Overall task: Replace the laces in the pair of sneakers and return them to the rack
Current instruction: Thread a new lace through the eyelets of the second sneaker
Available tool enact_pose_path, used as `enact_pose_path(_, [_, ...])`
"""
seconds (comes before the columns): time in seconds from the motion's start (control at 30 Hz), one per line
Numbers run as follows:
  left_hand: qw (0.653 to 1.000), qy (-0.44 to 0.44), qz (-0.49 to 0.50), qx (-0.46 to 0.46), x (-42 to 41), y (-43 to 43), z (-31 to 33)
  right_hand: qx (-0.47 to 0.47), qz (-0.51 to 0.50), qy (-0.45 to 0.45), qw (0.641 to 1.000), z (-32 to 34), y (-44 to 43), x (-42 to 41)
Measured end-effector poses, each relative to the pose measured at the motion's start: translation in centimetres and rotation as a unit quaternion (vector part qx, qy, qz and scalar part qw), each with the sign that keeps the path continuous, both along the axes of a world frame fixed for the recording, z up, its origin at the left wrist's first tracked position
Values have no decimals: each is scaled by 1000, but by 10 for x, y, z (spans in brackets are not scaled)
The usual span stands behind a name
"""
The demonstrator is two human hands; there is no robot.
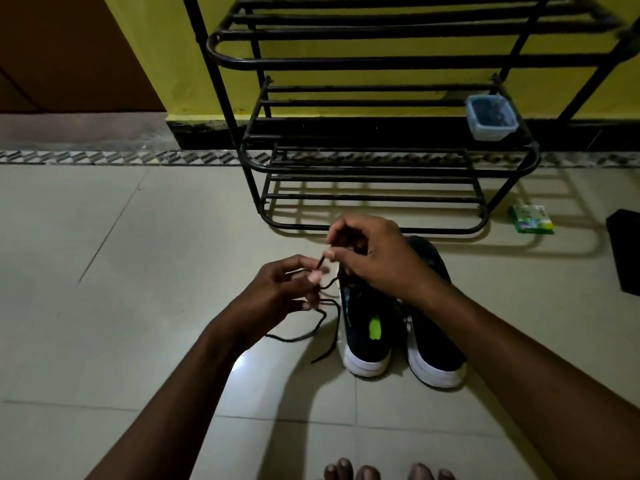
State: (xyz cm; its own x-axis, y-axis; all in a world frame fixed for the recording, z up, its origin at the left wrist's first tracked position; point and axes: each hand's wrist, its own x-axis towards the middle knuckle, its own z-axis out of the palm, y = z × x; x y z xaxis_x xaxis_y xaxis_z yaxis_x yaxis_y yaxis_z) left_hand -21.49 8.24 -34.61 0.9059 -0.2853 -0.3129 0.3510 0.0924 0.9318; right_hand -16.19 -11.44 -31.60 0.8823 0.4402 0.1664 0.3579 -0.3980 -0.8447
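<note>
The left hand (280,289) and right hand (374,258) are both pinching a black shoelace (336,327) above the sneakers (367,344), which are sitting side by side on the tiled floor (138,271) before the black shoe rack (381,62).

Floor (104,258): pale tiles.
Centre: pair of sneakers (363,344), heels toward camera.
Upper centre: black rack (374,62), clear container (491,116) on its middle shelf.
Right: green packet (531,219).

Lace (336,330), at and below the grip: dark matt cord.
Sneakers (363,341), just right of the grip: dark matt cloth uppers, smooth white soles.
Rack (381,62), beyond the grip: black metal tubing, slight sheen.
Floor (138,254), beneath: glossy pale tile.
</note>
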Motion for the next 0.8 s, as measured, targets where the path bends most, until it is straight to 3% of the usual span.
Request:
enact_pose_path(0.07, [999,34,25,-22,-2,12,-8,21,-14,16,1000,7,-11,2])
enact_pose_path(0.1, [998,50,15,26,-2,22,-17,28,-15,24,999,10,-16,4])
enact_pose_path(0.13, [989,64,-12,134,-2,31,-23,35,-17,29,999,12,-20,4])
enact_pose_path(0.17, [957,71,-55,275,-1,39,-30,40,-19,33,998,13,-23,4])
enact_pose_path(0.23, [811,78,-129,565,-4,51,-40,38,-12,40,998,13,-22,1])
enact_pose_path(0.27, [770,55,-113,625,-8,49,-39,31,0,44,999,13,-19,-2])
enact_pose_path(0.3, [791,-4,-88,605,-11,42,-35,25,15,48,998,13,-15,-5])
enact_pose_path(0.33, [855,-67,-79,509,-13,32,-30,19,32,48,998,13,-11,-9])
enact_pose_path(0.37, [921,-98,-59,372,-15,19,-20,13,46,37,998,13,-7,-12])
enact_pose_path(0.4, [967,-106,-48,228,-18,6,-9,3,55,13,998,13,-3,-14])
enact_pose_path(0.43, [987,-106,-35,112,-18,-5,-1,-6,56,-10,998,14,-2,-15])
enact_pose_path(0.5, [989,-133,24,58,-19,-20,11,-5,40,-25,999,18,-7,-15])
enact_pose_path(0.6, [963,-132,83,221,-13,-3,-6,9,-5,-18,1000,19,-27,-9])
enact_pose_path(0.67, [912,-57,80,399,-9,23,-25,18,-32,-8,999,16,-39,-5])
enact_pose_path(0.73, [834,10,17,552,-8,41,-39,14,-45,-3,999,14,-41,-7])
enact_pose_path(0.77, [807,7,-8,590,-10,42,-38,9,-42,4,999,13,-39,-9])
enact_pose_path(0.8, [810,-23,-24,586,-12,39,-36,2,-30,10,999,13,-34,-13])
